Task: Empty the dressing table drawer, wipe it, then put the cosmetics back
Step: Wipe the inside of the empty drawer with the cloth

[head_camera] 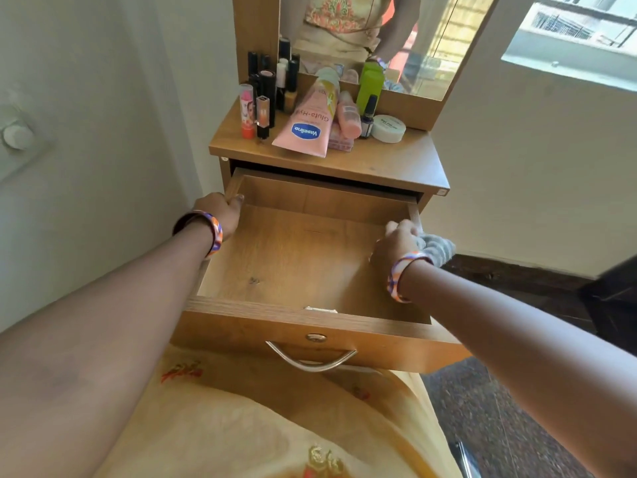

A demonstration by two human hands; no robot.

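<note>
Your single head-worn camera looks forward and steeply down from close above the open drawer [303, 257], your forearms reaching in from the bottom corners. Its wide lens bends the wall lines and takes in the tabletop [389, 160] and mirror [372, 39] at the top of frame.

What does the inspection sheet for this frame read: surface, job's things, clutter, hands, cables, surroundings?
Surface: dressing table top, wooden, holding the cosmetics below the mirror.
Job's things: drawer pulled out, no cosmetics inside, small dark speck on its floor; Vaseline tube, green bottle, white jar, lipsticks all on top; grey cloth at the drawer's right wall.
Clutter: nothing seen.
Hands: left hand grips the drawer's left wall; right hand holds the cloth.
Cables: nothing seen.
Surroundings: white walls, window at the right, dark floor.
</note>
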